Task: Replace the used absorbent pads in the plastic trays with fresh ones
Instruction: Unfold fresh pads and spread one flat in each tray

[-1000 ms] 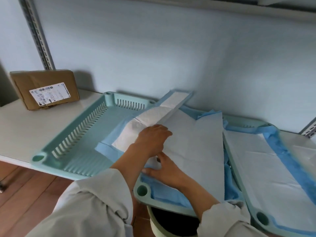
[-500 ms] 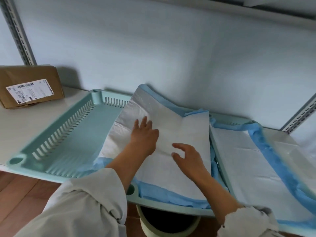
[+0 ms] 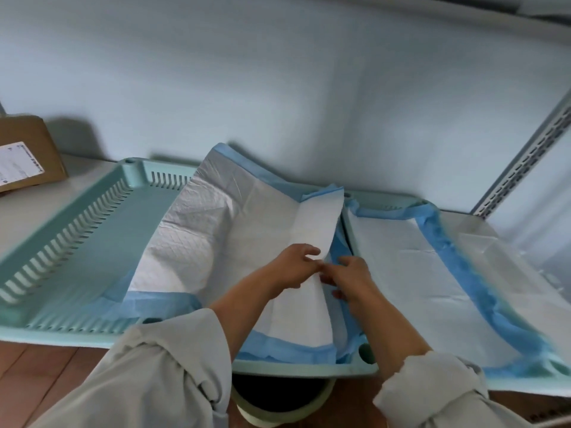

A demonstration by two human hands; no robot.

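Pad (image 3: 216, 242) in tray (image 3: 77, 242) — box (image 3: 27, 156) left

The person wears a loose, light grey-beige top with long sleeves. The left sleeve (image 3: 160, 375) is pushed up well above the wrist and bunches in thick, soft folds. The right sleeve (image 3: 432, 393) ends in a gathered cuff, rumpled at its edge. Both hands are bare, the left hand (image 3: 293, 267) and the right hand (image 3: 352, 278) showing no gloves, rings or watch.

Mint-green tray (image 3: 77, 242) holds a white quilted pad (image 3: 197, 230) edged blue; brown box (image 3: 27, 149).
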